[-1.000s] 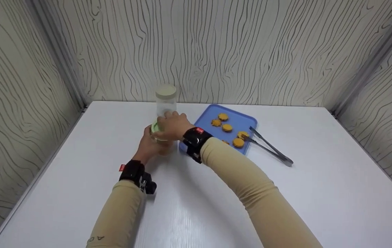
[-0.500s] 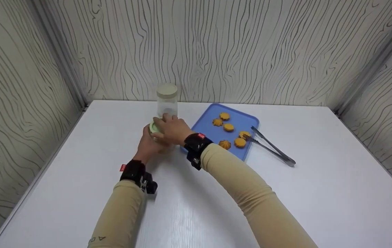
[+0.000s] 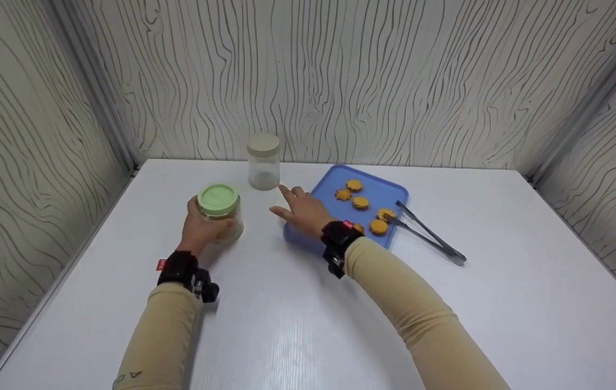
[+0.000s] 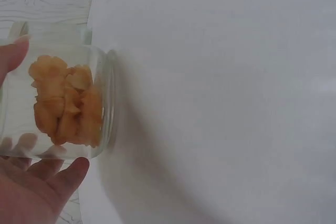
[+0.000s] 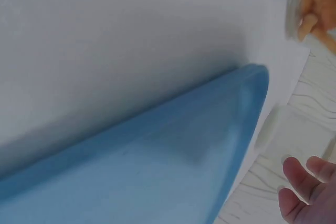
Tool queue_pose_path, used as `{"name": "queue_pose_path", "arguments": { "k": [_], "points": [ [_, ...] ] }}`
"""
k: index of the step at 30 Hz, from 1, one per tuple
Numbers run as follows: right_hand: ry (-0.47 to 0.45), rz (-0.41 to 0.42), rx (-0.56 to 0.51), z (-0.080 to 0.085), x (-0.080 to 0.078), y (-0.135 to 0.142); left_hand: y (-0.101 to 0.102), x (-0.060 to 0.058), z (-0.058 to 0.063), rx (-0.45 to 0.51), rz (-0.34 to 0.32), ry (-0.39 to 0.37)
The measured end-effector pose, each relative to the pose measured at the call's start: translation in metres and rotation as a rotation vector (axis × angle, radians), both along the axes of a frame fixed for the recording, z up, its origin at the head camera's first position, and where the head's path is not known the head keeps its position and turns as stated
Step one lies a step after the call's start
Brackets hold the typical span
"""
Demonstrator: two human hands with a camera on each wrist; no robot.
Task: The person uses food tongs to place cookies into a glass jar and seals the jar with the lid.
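My left hand (image 3: 198,232) grips a clear jar (image 3: 236,221) with a light green lid (image 3: 218,199), left of the table's middle. In the left wrist view, a clump of golden cookies (image 4: 65,100) shows through the jar wall, with the thumb on one side and the fingers curled round the other. My right hand (image 3: 306,213) is apart from the jar, fingers loosely extended and holding nothing, over the left edge of the blue tray (image 3: 386,189). Several cookies (image 3: 360,202) lie on that tray; the forearm partly hides its near side.
A second clear jar (image 3: 263,172) with a pale lid stands upright behind the hands, near the back wall. Metal tongs (image 3: 438,242) lie with their tips over the tray's right edge and their joined end on the white table (image 3: 503,303).
The left hand has moved left with the green-lidded jar. My right hand has let go of the lid and moved right, toward the tray.
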State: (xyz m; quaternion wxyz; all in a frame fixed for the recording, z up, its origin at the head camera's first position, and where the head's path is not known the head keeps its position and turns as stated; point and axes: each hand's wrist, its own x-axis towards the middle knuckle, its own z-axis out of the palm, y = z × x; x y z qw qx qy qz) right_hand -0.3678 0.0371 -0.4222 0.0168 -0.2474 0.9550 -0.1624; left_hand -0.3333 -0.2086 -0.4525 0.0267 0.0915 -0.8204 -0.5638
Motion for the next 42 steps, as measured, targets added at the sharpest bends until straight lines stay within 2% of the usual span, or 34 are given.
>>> {"name": "queue_pose_path", "arguments": {
  "k": [9, 15, 23, 29, 37, 42],
  "points": [
    [-0.068, -0.023, 0.071, -0.006, -0.006, 0.016, -0.049, 0.009, -0.001, 0.016, 0.071, 0.02],
    [-0.123, -0.046, 0.08, -0.005, -0.006, 0.02, -0.067, 0.011, -0.002, 0.02, 0.101, 0.016],
    [-0.124, -0.043, 0.084, -0.005, -0.011, 0.018, -0.064, 0.01, -0.002, 0.018, 0.101, 0.043],
    [-0.107, -0.044, 0.063, -0.004, -0.022, 0.007, -0.065, 0.018, -0.002, 0.025, 0.067, 0.085],
    [0.017, -0.077, -0.014, 0.003, -0.041, -0.011, -0.068, 0.035, 0.004, 0.023, 0.065, 0.01],
    [0.086, -0.165, -0.072, 0.007, -0.058, -0.011, -0.051, 0.038, 0.0, 0.033, 0.041, -0.033]
  ]
}}
